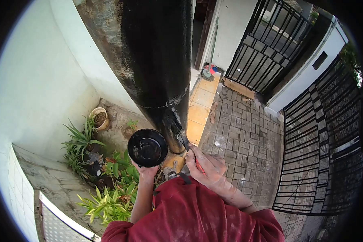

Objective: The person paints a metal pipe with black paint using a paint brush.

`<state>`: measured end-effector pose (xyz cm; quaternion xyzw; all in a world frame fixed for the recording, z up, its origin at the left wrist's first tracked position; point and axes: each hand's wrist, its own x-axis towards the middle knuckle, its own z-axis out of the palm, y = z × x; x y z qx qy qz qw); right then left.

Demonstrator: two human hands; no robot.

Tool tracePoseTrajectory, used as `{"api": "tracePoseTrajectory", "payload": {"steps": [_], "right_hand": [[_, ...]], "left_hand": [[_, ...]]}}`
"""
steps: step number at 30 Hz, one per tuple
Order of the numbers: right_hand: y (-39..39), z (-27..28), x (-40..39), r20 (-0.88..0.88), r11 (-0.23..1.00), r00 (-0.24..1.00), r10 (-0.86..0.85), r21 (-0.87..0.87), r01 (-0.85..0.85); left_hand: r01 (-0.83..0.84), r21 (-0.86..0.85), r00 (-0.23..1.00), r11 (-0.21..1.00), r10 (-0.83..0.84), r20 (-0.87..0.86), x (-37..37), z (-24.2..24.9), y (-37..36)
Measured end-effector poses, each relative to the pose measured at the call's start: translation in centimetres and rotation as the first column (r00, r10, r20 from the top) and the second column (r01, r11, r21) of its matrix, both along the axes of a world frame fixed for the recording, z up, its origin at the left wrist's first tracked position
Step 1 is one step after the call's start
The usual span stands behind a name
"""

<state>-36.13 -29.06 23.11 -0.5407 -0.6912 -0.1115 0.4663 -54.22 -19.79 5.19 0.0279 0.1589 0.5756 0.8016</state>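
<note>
A round black bowl (148, 148) with dark, wet-looking paint inside is held up by my left hand (146, 171), whose fingers are mostly hidden beneath it. My right hand (206, 164) is closed around the red handle of a paintbrush (184, 139). The brush tip is at the lower part of a thick round pillar (157, 52), right of the bowl. Glossy black coats most of the pillar. Its upper left side shows a worn, brownish-grey surface, and bare patches show near its base.
Leafy plants (121, 177) and a white pot (99, 118) stand on the left by a pale wall (40, 80). Orange tiles (199, 113) border the paving (246, 141). A mop (208, 75) leans by the doorway. Black metal gates (306, 153) stand right.
</note>
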Motion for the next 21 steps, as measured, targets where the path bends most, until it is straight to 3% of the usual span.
{"api": "tracePoseTrajectory", "payload": {"steps": [2,3,5,6,8,18,21], "right_hand": [[0.1,0.6,0.1,0.138,0.981,0.99,0.01,0.189,-0.037],[0.2,0.4,0.4,0.139,0.981,0.99,0.009,0.192,-0.036],[0.5,-0.4,0.8,0.378,0.987,0.924,-0.062,0.159,0.001],[0.4,-0.2,0.7,0.378,0.986,0.924,-0.064,0.166,0.001],[0.0,0.1,0.2,0.175,0.989,0.984,-0.023,0.151,-0.004],[0.6,0.8,0.3,0.214,0.985,0.975,-0.064,0.171,0.028],[0.7,1.3,0.0,0.082,0.989,0.996,-0.035,0.147,0.022]], "left_hand": [[-0.009,0.022,1.0,1.0,0.01,-0.025,0.0,-0.5,0.0],[-0.017,0.045,0.999,0.999,0.019,-0.05,0.0,-0.5,0.0],[-0.02,0.034,0.999,0.999,0.021,-0.045,0.0,-0.2,-0.1],[-0.024,0.021,0.999,1.0,0.024,-0.038,0.0,0.0,0.0],[-0.022,0.037,0.999,0.999,0.023,-0.045,0.0,0.1,-0.1],[-0.03,0.092,0.999,0.995,0.034,-0.043,0.6,0.9,-0.3],[0.001,0.095,1.0,0.996,0.0,-0.013,0.6,1.6,-0.3]]}}
